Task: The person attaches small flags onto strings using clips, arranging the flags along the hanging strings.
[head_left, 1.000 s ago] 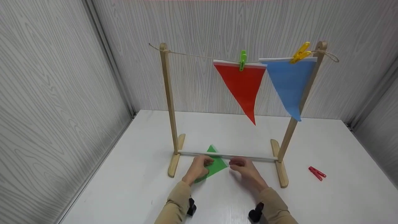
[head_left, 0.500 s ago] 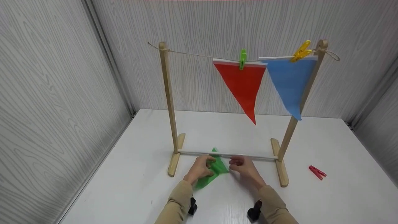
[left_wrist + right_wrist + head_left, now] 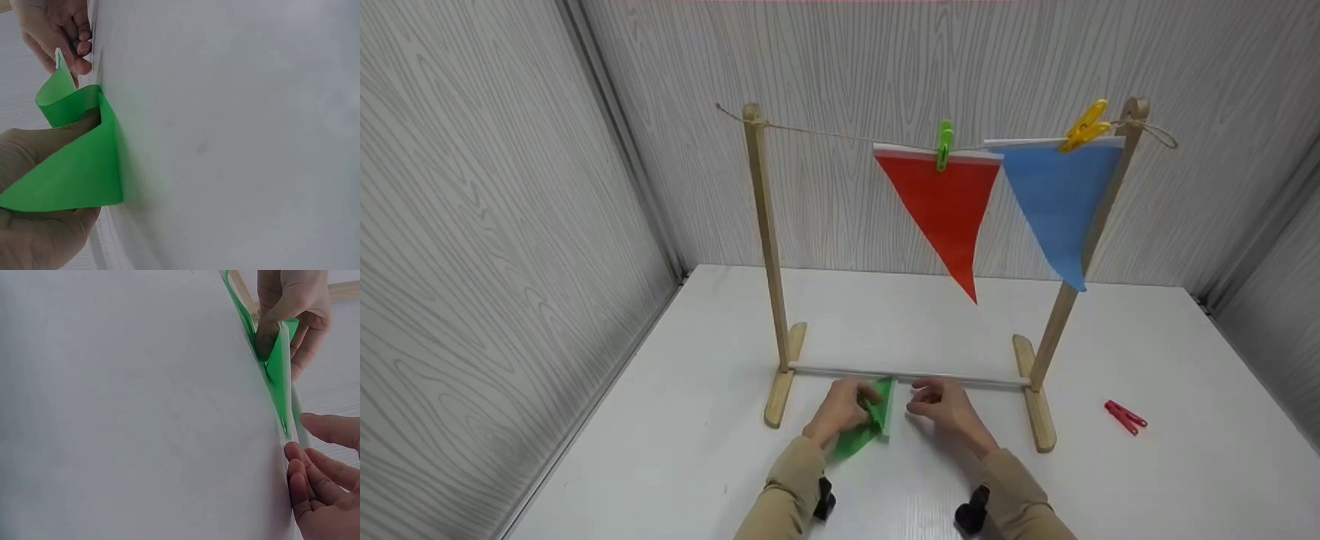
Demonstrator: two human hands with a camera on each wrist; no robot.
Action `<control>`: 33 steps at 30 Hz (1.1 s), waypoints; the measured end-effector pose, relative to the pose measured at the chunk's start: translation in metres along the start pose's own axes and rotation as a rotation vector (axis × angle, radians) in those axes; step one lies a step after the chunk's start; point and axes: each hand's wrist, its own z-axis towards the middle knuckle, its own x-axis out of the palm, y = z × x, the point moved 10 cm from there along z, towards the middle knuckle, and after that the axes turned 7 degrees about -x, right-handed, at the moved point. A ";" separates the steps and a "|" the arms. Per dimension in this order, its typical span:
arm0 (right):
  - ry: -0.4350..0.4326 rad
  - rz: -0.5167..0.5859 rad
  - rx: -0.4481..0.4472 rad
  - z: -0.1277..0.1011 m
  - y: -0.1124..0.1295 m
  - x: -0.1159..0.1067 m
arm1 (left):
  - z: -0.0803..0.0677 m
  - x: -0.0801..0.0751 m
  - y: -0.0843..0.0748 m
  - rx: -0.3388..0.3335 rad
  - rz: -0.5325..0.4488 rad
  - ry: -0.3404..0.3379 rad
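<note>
Now left hand [image 3: 840,411] pinches green flag [image 3: 864,431]; right hand [image 3: 943,406], loosely curled, beside it.

From our right wrist we see mostly the pale table [image 3: 129,410], which fills the left and middle of the view. At the upper right our left hand [image 3: 292,309] reaches down and pinches the green flag [image 3: 278,365], its thumb pressed into a fold of the thin sheet and its other fingers curled behind it. The flag stands on edge, lifted off the table, with a white strip along its right side running down toward the bottom. At the lower right our right hand [image 3: 323,478] lies just beside the flag's lower tip, fingers loosely bent; whether they touch it we cannot tell. Pale wooden bars [image 3: 343,291] show behind the left hand.
</note>
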 end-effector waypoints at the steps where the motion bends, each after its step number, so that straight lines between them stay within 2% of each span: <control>1: 0.002 -0.001 0.003 0.000 0.000 0.000 | 0.000 0.000 0.000 0.002 0.003 -0.004; 7: 0.013 -0.014 0.007 -0.001 -0.001 0.001 | -0.001 -0.006 -0.001 0.036 -0.021 -0.058; 11: 0.050 0.005 0.011 -0.003 0.000 0.004 | -0.003 -0.009 -0.001 0.034 -0.055 -0.091; 14: 0.081 0.038 0.028 -0.003 0.000 0.008 | -0.003 -0.010 0.000 0.023 -0.077 -0.094; 22: 0.125 0.069 0.073 -0.002 -0.005 0.009 | -0.002 -0.004 -0.008 0.054 -0.065 -0.072; 28: 0.095 0.151 0.059 0.000 -0.011 0.002 | -0.002 0.000 -0.007 0.039 -0.102 -0.033; 33: 0.002 0.172 0.085 0.001 -0.016 -0.008 | -0.002 -0.010 -0.002 0.061 -0.158 -0.108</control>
